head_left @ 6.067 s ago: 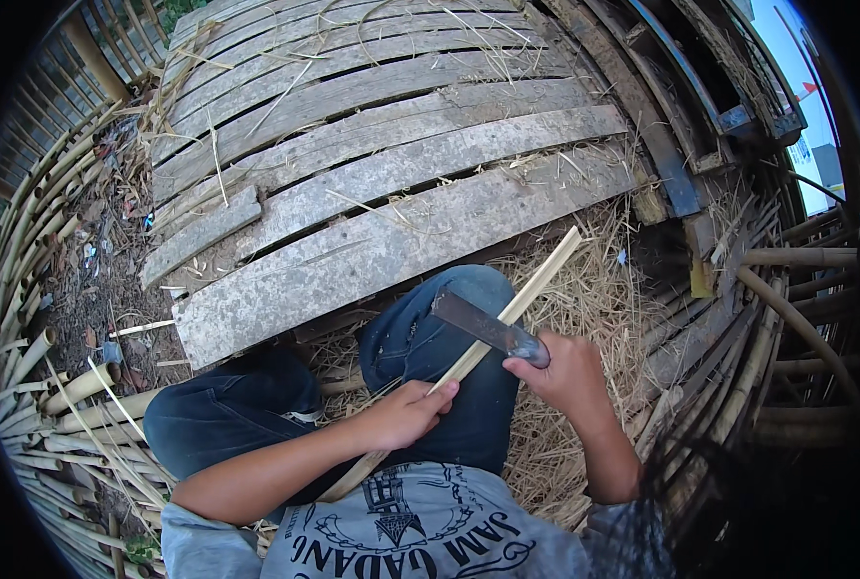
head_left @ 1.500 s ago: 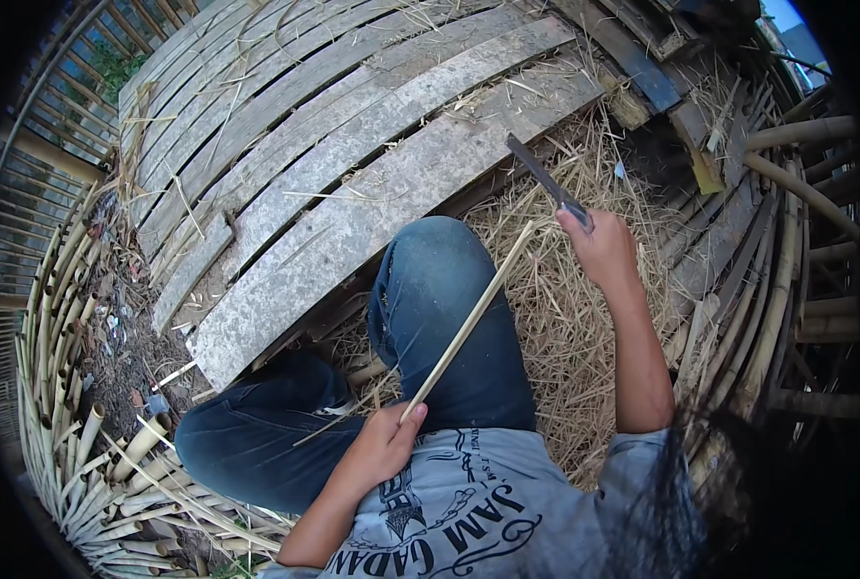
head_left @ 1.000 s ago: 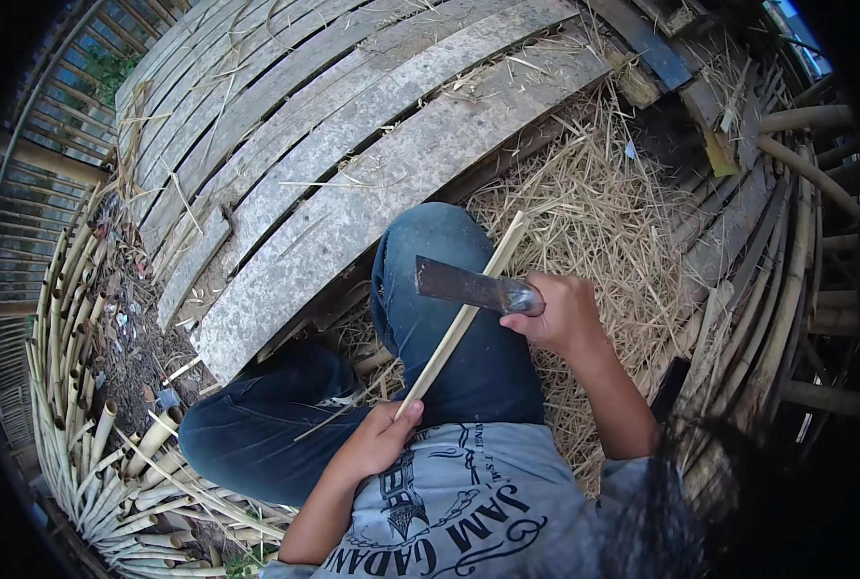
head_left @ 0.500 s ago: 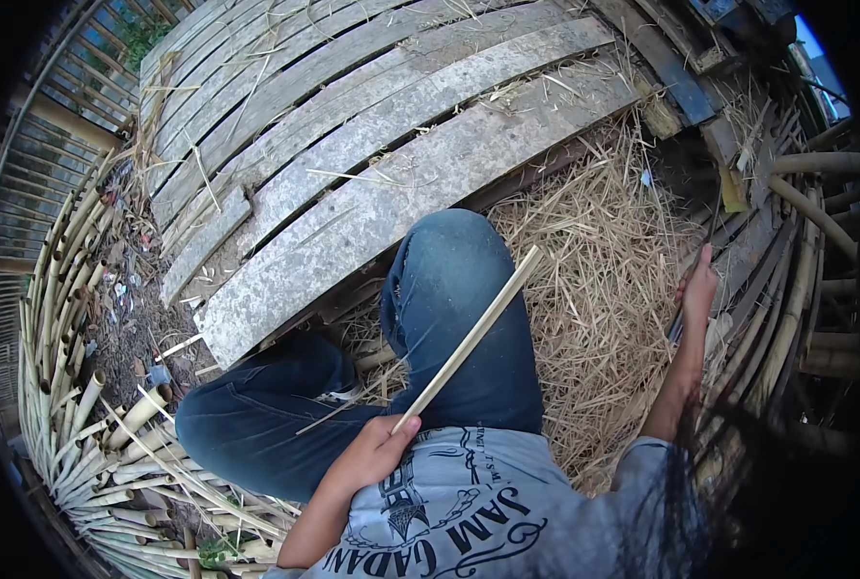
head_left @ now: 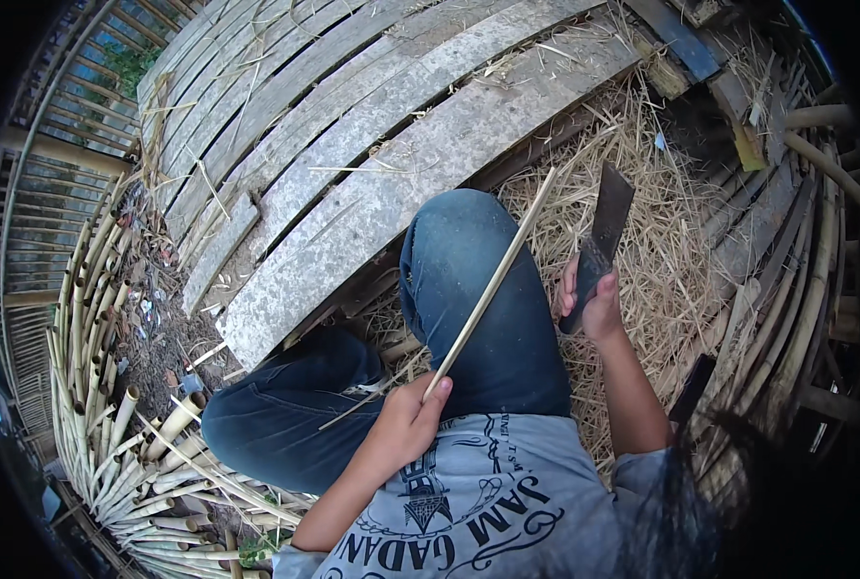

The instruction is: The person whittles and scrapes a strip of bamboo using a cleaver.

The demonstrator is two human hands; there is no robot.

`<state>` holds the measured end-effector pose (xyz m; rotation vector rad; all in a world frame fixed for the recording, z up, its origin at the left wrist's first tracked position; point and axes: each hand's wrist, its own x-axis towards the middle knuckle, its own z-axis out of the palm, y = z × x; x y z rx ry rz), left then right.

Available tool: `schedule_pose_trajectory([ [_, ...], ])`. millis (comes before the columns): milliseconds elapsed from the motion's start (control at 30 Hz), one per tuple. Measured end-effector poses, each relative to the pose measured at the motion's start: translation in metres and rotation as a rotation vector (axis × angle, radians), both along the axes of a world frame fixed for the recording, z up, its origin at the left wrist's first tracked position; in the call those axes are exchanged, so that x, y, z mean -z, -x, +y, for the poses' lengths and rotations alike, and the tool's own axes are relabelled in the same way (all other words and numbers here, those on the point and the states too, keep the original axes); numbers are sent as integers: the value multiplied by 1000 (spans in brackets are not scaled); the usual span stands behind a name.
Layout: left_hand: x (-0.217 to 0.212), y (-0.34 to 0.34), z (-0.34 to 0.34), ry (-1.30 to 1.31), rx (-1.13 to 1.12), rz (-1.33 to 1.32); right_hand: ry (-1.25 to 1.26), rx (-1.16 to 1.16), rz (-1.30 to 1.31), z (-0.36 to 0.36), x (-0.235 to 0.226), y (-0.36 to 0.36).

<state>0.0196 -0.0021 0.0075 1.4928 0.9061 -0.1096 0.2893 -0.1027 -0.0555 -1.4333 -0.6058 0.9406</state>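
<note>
Left hand: the left hand (head_left: 406,425) is closed around the low end of a long thin bamboo stick (head_left: 493,285). The fingers are wrapped tight on it.
Right hand: the right hand (head_left: 592,301) is closed around the handle of a big knife (head_left: 604,227). The blade points up and away from the body.
Stick: it lies slanted over the knee (head_left: 469,261) in blue jeans. Its top end reaches near the grey planks (head_left: 382,183).
Knife: it is beside the stick, a little to the right, not touching it.
Ground: dry straw (head_left: 662,261) lies under the leg and the right hand.
Nearby: cut bamboo tubes (head_left: 150,454) are piled on the left, well apart from both hands.
How to do it well: I think the stick should rest firm on the knee so it does not wobble. The left hand should stay low, far from where the blade lands. The blade should meet the stick at a flat slant and move away from the body and leg.
What could go wrong: a steep cut could snap the thin stick, or the blade could slip toward the knee.
</note>
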Motion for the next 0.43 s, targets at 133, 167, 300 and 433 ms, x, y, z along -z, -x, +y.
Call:
schedule_pose_trajectory([
  [133,-2,-13,4,-15,11,-35,-101,-125,-209,11,-17,18],
  [167,-5,-16,6,-40,16,-14,-55,-206,-492,14,-13,16],
  [300,-3,-22,6,-460,-72,-243,-40,-389,-962,32,-29,16],
  [433,-10,-14,14,-253,84,89,-34,-369,-847,33,-24,6],
])
